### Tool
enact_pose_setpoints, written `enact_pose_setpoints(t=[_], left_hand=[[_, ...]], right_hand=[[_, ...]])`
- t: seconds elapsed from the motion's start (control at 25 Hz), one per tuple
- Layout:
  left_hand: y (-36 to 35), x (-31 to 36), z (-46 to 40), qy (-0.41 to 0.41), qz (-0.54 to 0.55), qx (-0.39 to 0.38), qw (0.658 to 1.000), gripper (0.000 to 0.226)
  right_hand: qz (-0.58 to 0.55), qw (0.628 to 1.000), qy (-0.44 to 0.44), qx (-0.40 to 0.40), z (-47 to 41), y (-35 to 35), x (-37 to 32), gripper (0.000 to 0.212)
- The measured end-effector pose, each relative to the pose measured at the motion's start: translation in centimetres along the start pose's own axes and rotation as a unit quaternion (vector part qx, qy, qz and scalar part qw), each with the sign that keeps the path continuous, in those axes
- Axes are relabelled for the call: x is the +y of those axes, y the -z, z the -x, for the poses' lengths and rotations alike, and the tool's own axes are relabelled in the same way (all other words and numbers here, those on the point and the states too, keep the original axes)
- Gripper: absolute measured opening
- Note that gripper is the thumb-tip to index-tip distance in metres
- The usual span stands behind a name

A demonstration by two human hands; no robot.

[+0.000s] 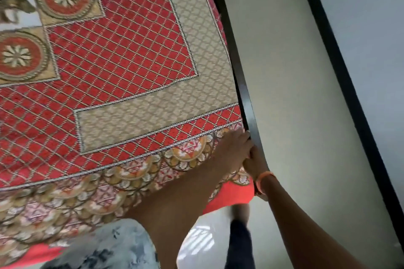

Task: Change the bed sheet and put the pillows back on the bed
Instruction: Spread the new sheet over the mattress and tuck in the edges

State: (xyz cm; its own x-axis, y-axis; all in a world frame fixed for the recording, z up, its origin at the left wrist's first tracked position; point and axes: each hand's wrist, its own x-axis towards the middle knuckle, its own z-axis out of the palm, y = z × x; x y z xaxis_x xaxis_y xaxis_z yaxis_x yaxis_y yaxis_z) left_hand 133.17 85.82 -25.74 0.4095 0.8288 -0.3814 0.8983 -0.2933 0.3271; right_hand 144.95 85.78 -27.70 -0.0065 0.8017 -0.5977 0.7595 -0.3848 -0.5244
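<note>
Both hands meeting at bed corner, fingertips hiding behind red patterned sheet (122, 67). Left hand (235, 148) pressing sheet edge; right hand (254, 162) grip unclear beside dark frame (240, 76).

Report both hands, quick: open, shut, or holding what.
Left hand: on the bed sheet at the corner by the dark bed frame; grip cannot be told.
Right hand: at the same corner, fingers hidden; cannot be told.
</note>
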Motion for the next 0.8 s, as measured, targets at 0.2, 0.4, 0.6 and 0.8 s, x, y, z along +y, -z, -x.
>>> enact_pose_setpoints(t=[0.2,0.4,0.6,0.8], left_hand=[[-3.5,0.5,-5.4,-0.011,-0.087,-0.083,0.993,0.037],[-5.2,0.7,-5.5,-0.002,-0.117,-0.058,0.991,0.045],[-6.8,-2.3,-1.6,-0.005,-0.073,0.019,0.997,0.044],[-8.4,-6.0,3.0,-0.009,-0.09,0.019,0.996,0.045]], right_hand=[[-0.108,0.976,0.002,-0.187,-3.2,1.0,6.1,0.039],[-0.154,0.949,-0.044,-0.273,-4.6,2.0,6.4,0.038],[-0.107,0.947,-0.014,-0.302,-3.5,-0.7,4.0,0.019],[-0.07,0.941,0.002,-0.332,-1.7,-4.9,1.2,0.024]])
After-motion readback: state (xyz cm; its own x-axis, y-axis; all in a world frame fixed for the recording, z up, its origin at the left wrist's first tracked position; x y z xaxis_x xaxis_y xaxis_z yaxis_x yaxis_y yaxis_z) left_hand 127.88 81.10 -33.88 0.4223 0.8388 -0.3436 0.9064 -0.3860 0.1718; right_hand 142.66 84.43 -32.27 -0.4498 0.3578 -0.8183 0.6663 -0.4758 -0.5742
